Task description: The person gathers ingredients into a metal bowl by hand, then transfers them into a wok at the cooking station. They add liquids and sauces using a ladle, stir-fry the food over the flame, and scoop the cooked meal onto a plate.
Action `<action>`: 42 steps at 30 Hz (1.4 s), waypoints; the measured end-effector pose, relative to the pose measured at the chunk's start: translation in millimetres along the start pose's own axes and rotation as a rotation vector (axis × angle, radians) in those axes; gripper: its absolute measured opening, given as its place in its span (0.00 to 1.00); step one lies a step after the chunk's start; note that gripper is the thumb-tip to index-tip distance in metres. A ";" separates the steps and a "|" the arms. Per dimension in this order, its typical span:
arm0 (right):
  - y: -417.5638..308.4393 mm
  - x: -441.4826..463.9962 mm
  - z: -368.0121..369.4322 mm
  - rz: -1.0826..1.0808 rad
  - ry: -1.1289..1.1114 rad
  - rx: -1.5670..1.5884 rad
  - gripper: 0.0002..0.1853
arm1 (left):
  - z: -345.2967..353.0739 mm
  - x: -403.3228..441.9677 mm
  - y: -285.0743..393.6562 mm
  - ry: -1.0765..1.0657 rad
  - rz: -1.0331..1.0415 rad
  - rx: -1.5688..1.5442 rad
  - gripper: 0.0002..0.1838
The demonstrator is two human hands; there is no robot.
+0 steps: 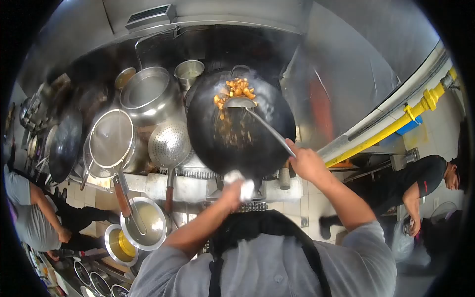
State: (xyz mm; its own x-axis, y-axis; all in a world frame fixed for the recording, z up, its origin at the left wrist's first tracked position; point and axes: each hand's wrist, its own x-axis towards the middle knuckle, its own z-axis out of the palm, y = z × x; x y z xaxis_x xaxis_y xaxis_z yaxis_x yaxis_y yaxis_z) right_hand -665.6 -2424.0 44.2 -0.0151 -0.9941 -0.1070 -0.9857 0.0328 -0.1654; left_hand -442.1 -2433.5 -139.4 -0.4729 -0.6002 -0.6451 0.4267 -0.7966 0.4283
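My right hand [308, 164] is closed round the handle of a long metal wok ladle [271, 129]. The bowl of the ladle sits inside a large dark wok [267, 153], against browned chunks of food [240, 89] gathered at the far side. Steam drifts over the wok. At the near rim, my left hand [230, 195] is closed on a white cloth [246, 189]. The cloth hides the part of the rim it touches, and my left fingers are partly covered by it.
Left of the wok lie a perforated skimmer [169, 144], a fine mesh strainer [112, 138] and a large pot [148, 91]. Bowls of liquid [149, 222] stand nearer me. A yellow pipe [386, 134] runs at right. One person [420, 183] is at right, another [37, 213] at left.
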 end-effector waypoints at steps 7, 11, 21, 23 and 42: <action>4.2 -58.7 -39.9 -0.009 -0.167 0.059 0.32 | 31.8 12.0 75.9 0.010 -0.058 -0.003 0.11; -2.9 -74.0 -67.1 -0.012 -0.275 -0.098 0.31 | 45.1 -20.5 85.7 -0.024 -0.184 0.118 0.11; 24.3 -18.7 -15.1 0.047 0.022 0.148 0.28 | -9.4 -17.0 -4.2 -0.047 -0.109 0.073 0.12; 40.9 -8.0 -26.8 -0.089 -0.028 0.203 0.25 | 18.0 -24.7 26.9 0.009 -0.156 -0.096 0.10; -45.2 -70.7 -5.8 0.720 -0.619 1.893 0.11 | 20.6 -47.6 68.8 -0.011 -0.062 0.259 0.04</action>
State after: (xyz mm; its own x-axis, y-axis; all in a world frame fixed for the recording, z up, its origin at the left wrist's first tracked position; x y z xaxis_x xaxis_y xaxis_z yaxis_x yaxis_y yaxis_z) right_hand -621.0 -2355.8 65.0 0.2143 -0.6204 -0.7544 0.4976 0.7340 -0.4622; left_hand -406.1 -2461.2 -66.2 -0.5006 -0.5493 -0.6691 0.1856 -0.8230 0.5368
